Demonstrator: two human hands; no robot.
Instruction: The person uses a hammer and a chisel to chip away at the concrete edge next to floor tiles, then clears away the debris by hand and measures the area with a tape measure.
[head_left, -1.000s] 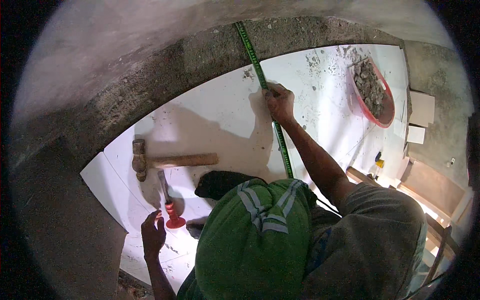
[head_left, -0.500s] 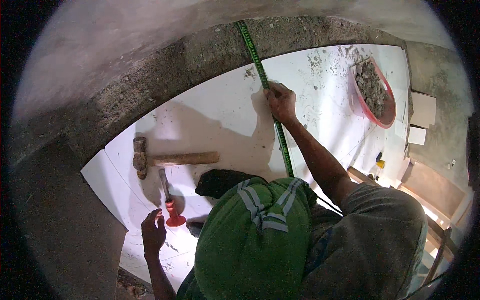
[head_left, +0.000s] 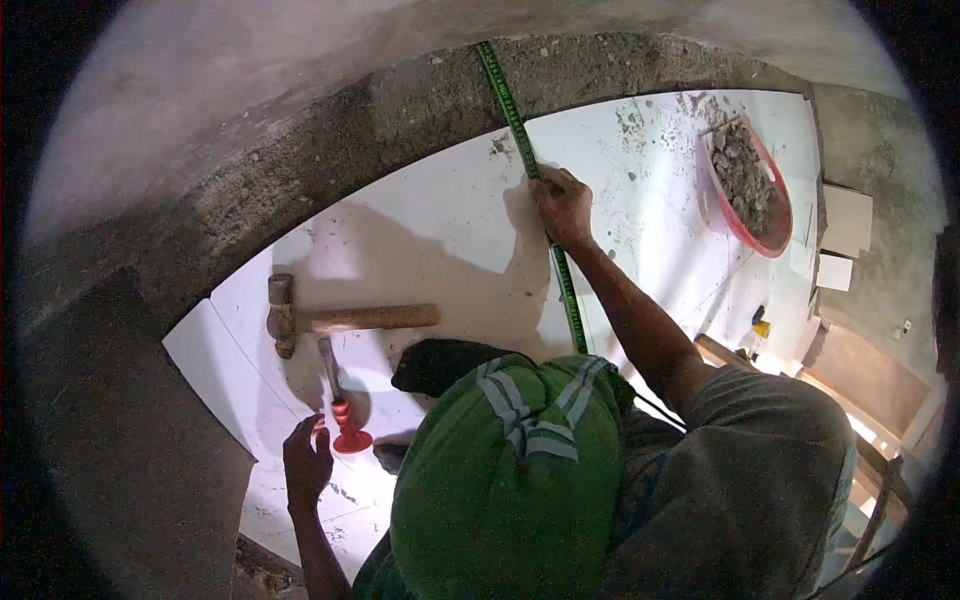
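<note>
My right hand (head_left: 565, 207) is closed on a green measuring tape (head_left: 567, 290), pinching its blade against the white floor. From there the blade runs across the rough grey strip (head_left: 400, 115) to the wall at the far side. Low on the left, my left hand (head_left: 307, 465) hangs loosely curved with nothing visible in it. Just beside its fingertips stands a chisel (head_left: 340, 400) with a red hand guard. Beyond the chisel lies a hammer (head_left: 370, 318) with a wooden handle, its head to the left.
At the far right a red tub (head_left: 775, 235) holds grey rubble. White tile pieces (head_left: 847, 220) lie past it. Near the right, a small yellow and black object (head_left: 761, 327) sits by wooden boards (head_left: 720, 350). Dark footwear (head_left: 440, 365) rests below the hammer. Loose debris dots the white floor.
</note>
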